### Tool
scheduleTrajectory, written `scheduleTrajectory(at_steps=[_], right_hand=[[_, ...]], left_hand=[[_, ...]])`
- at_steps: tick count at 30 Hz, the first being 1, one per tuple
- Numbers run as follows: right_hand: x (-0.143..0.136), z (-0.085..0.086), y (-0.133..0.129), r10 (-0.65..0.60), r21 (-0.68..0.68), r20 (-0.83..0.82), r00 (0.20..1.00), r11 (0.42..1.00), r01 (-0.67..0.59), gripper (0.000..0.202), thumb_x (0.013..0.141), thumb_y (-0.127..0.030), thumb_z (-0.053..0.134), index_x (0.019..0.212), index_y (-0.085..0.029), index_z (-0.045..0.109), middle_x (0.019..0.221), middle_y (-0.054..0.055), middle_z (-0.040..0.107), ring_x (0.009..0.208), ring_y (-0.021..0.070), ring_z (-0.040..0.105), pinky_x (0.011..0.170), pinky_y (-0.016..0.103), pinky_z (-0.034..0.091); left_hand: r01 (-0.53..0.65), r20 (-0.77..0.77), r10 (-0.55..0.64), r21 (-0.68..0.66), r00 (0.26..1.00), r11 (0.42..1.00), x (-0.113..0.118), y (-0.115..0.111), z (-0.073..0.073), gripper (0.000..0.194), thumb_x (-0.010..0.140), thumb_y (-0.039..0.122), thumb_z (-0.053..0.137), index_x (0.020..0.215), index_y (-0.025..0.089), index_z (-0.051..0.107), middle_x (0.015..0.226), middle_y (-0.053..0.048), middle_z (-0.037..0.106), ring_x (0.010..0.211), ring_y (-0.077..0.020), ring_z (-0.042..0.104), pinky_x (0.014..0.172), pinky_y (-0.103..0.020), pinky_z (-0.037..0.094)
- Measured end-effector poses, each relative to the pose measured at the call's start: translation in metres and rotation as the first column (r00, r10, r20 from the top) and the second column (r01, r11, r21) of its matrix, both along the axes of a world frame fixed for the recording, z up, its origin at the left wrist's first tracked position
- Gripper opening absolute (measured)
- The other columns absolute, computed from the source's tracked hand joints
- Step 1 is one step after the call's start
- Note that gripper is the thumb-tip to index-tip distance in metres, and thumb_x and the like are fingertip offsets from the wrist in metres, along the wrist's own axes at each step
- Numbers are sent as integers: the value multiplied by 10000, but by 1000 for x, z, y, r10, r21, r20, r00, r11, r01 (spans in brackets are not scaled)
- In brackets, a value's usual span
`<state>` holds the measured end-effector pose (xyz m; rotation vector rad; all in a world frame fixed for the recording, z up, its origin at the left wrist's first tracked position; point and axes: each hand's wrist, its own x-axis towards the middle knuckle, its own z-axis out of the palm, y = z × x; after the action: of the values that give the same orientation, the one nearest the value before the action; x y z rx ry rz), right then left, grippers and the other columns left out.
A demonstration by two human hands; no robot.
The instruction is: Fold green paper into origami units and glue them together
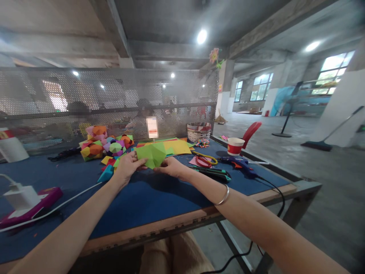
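Observation:
A creased sheet of green paper (151, 155) is held up above the blue table mat, between my two hands. My left hand (127, 165) pinches its left edge, thumb in front. My right hand (172, 167) grips the lower right corner; some of its fingers are hidden behind the paper. Just behind lies a stack of coloured paper (178, 147), yellow on top. Left of the paper sit several folded multicolour paper balls (113, 147), with a blue folded piece (105, 174) near my left wrist. Beside my right hand are scissors (203, 161) with red and yellow handles and a box cutter (213, 174).
A glue gun (239, 164) with a trailing cord and a paper cup (235, 146) stand at the right. A woven basket (199, 131) is by the perforated metal screen (114, 87). At left, a purple power strip (31, 207) holds a white plug with a cable.

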<state>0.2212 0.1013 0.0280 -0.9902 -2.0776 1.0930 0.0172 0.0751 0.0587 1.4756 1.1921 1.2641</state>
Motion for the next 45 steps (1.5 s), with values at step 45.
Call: scheduleTrajectory(at_steps=[45], right_hand=[[-2,5,1,-193,-16,-122,974,981,192,330,1033,-392,665,1264,-156,664,1234,90,695,1048,232,706,902,436,617]], left_hand=[[-26,-134,21,-37,991,999,-5,3,-6,207,1017,334,700,1098,144,689,1001,-31,711,775,-149,688,667,-291,606]])
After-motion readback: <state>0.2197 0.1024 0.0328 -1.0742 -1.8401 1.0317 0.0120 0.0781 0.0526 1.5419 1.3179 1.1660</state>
